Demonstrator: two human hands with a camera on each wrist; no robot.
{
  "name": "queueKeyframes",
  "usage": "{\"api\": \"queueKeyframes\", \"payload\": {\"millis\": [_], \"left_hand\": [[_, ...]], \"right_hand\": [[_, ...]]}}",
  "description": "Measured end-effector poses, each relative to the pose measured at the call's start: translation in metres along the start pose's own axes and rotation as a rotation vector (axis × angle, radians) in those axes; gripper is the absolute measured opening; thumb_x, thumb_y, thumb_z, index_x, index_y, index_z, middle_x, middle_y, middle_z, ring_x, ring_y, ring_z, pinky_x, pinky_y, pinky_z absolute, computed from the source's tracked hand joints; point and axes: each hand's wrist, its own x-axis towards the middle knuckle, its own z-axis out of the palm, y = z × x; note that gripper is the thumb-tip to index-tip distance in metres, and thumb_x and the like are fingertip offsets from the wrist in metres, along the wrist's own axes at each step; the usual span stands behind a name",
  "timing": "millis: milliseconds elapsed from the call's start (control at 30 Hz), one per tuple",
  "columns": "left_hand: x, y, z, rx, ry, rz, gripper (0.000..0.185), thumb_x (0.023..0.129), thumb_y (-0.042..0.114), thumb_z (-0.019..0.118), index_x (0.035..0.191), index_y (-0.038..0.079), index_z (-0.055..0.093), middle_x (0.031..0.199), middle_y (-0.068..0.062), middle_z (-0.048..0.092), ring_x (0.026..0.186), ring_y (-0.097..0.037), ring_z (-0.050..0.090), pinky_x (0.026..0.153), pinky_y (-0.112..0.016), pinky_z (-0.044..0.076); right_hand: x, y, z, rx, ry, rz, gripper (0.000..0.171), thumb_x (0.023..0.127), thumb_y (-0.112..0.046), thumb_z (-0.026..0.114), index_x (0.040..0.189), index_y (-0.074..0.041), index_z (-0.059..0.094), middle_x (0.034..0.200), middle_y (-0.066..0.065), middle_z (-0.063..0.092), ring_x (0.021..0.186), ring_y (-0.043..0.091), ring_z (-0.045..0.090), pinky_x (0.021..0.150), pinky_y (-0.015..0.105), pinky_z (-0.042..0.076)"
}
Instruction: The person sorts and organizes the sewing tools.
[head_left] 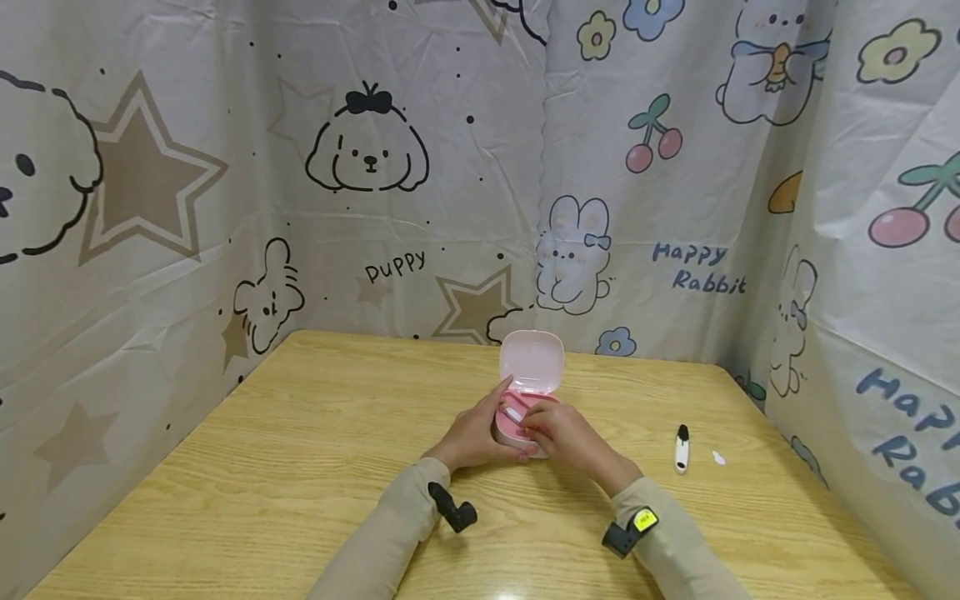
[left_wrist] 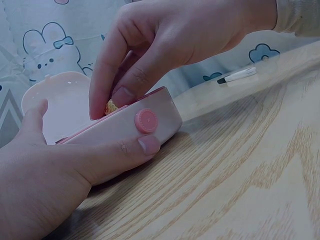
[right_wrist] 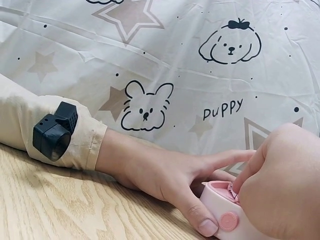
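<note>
The pink box (head_left: 525, 421) sits on the desk (head_left: 300, 467), lid up. It is gripped by the left hand (head_left: 474, 437) so it cannot slide — thumb on its front. A small yellow bit (left_wrist: 110, 106) is pinched inside by the right hand (head_left: 566, 437). A pen (head_left: 681, 448) lies nearby.

Both forearms lie on the desk, angled inward from its near edge. The left hand (head_left: 474, 435) curls in a grip, thumb forward; the right hand (head_left: 564, 436) arches, fingertips (left_wrist: 122, 96) pinched downward.
</note>
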Motion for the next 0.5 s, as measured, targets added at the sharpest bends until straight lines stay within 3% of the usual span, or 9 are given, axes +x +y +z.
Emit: {"api": "queueKeyframes", "payload": {"millis": [500], "left_hand": [[0.0007,-0.0018,0.0012,0.016,0.007,0.005,0.129,0.070,0.061,0.091,0.167,0.038,0.010,0.165,-0.004,0.033,0.143,-0.032,0.041,0.114,-0.057,0.033]], "right_hand": [[-0.0014,-0.0064,-0.0010,-0.012,-0.039,0.039,0.010,0.091,0.004,0.075,0.099,-0.001,0.078,0.104,0.010,0.069,0.099,0.026,0.065,0.091,0.044,0.056]]}}
